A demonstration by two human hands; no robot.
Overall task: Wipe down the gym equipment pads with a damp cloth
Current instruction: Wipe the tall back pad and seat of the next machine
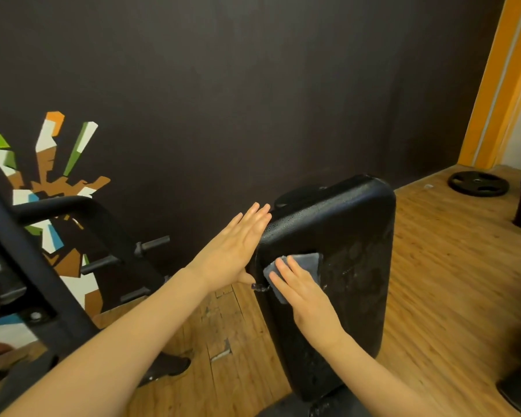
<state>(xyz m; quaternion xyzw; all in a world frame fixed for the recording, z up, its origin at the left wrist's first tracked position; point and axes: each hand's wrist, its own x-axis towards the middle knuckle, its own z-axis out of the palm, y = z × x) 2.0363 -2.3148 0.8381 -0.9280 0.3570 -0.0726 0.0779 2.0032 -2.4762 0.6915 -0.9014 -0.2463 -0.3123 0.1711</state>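
Mid-wipe, my right hand [309,299] presses the damp grey cloth [301,266] flat-fingered on the black backrest pad [343,224], left hand [238,248] spread bracing its edge; next, sweep toward the dry side.

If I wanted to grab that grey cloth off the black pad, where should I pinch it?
Probably the cloth's top right corner, coming from the right. That part lies bare on the pad, while the right hand's flat fingers press the lower part. The left hand rests open on the pad's left edge, so that side is blocked.
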